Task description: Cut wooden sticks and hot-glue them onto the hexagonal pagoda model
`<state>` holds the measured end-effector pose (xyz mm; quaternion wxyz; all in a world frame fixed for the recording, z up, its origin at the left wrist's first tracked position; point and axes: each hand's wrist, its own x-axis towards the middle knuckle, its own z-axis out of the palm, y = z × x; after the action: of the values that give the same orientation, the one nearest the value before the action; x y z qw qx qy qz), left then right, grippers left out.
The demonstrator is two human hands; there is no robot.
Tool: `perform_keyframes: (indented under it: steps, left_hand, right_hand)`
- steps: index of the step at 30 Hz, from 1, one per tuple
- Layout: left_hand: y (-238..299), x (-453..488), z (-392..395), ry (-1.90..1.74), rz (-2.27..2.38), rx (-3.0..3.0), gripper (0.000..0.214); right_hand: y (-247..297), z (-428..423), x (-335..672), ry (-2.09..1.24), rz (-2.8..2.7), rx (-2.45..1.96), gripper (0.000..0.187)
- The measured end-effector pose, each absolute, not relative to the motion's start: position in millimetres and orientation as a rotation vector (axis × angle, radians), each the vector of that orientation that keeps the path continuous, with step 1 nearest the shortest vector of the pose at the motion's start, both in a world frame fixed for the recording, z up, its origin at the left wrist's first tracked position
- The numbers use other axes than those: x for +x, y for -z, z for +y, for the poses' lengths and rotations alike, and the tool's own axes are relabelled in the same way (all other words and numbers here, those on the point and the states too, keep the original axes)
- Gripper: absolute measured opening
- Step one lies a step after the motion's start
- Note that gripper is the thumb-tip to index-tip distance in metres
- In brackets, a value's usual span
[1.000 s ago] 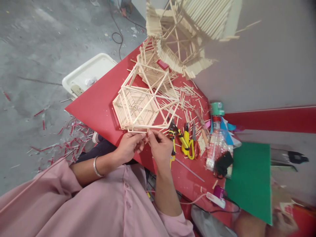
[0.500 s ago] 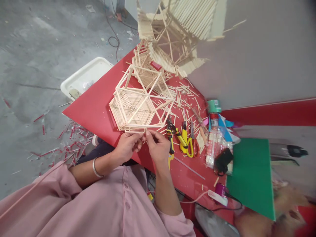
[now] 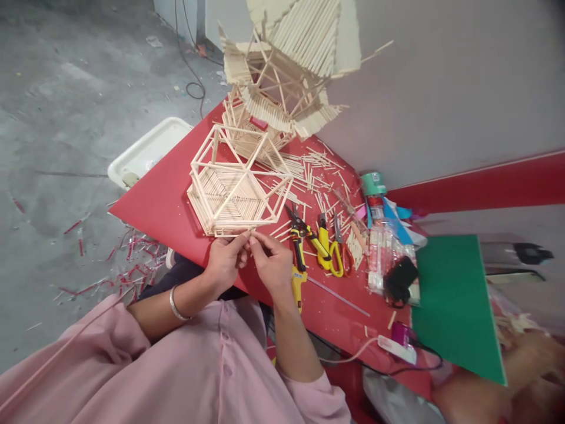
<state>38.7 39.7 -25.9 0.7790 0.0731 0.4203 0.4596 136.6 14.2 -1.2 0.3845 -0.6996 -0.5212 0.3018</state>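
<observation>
A hexagonal frame of thin wooden sticks lies on the red table. My left hand and my right hand meet at its near edge, fingertips pinched together. They seem to hold a short stick at the frame's bottom rail, too small to be sure. A silver bangle is on my left wrist. Pink sleeves cover my arms.
A taller stick model stands behind the frame. Loose sticks, yellow-handled cutters and scissors lie to the right. Further right are glue bottles, a green sheet and another person's hands. A white tray sits on the floor.
The view has shifted, so everything sits a little further left. My hands stay pinched at the frame's near edge.
</observation>
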Motion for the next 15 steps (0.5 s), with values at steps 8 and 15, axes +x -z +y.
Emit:
perform_keyframes:
  steps: [8,15]
  left_hand:
    - [23.4,42.6,40.4,-0.995,0.917,0.152,0.037]
    - [27.0,43.0,41.0,-1.012,0.9,0.156,0.034]
  right_hand:
    - [-1.3,4.9,142.1,-0.732,-1.295,-1.768,0.023]
    - [1.9,9.3,143.8,-0.708,-1.305,-1.781,0.024]
